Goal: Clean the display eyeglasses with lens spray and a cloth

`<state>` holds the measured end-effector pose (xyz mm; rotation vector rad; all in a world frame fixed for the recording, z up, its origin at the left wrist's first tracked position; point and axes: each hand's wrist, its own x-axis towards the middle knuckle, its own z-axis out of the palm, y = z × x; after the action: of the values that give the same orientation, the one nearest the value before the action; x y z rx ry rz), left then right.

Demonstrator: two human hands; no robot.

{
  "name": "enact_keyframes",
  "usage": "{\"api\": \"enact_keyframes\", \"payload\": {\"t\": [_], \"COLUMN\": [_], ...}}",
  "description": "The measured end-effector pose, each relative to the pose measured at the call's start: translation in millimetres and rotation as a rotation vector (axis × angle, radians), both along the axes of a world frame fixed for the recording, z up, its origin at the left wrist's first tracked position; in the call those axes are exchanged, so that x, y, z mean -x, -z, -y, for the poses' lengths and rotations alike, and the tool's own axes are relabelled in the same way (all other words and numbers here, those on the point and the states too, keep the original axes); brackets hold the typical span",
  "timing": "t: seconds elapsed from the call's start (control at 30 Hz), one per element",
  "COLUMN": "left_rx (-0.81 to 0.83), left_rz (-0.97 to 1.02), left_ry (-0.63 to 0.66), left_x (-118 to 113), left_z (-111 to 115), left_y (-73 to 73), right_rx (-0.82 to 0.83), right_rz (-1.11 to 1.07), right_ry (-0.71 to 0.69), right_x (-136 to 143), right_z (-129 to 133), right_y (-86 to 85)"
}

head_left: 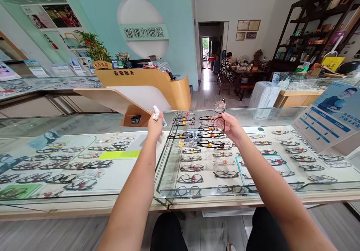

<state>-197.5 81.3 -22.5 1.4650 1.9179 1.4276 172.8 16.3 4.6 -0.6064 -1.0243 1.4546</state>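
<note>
My left hand point(155, 125) is closed around a small white spray bottle point(156, 110), whose nozzle sticks up above the fingers. A pale cloth seems to hang below that hand, though I cannot make it out well. In my right hand point(233, 128) is a pair of glasses point(220, 107) with dark rims, held up on end above the counter and gripped near the lower lens. Between the hands, several pairs of glasses point(211, 134) lie in two columns on the glass countertop point(174, 161), some with orange or yellow tags on their lenses.
Under the glass are rows of more frames point(191, 178). A wooden stand with a slanted top point(118, 97) is at the left, and a blue and white sign point(332, 112) at the right. Beyond are a cashier desk point(140, 79), a wrapped suitcase point(264, 96) and a seated person point(227, 66).
</note>
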Motion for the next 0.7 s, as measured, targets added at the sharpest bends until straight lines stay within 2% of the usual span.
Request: {"api": "enact_keyframes", "payload": {"t": [0.2,0.37,0.7], "left_rx": [0.095,0.163,0.195], "left_rz": [-0.141,-0.190,-0.211], "left_ry": [-0.119,-0.128,-0.111], "left_x": [16.7,16.6,17.3], "left_z": [-0.4,-2.0,-2.3], "left_y": [13.7,20.3,23.0], "right_rx": [-0.002,0.009,-0.014], "right_rz": [0.005,-0.014,0.029], "right_ry": [0.007,-0.005,-0.002], "right_x": [-0.2,0.2,-0.7], "right_z": [-2.9,-2.1,-2.5], "right_y": [2.7,1.6,3.4]}}
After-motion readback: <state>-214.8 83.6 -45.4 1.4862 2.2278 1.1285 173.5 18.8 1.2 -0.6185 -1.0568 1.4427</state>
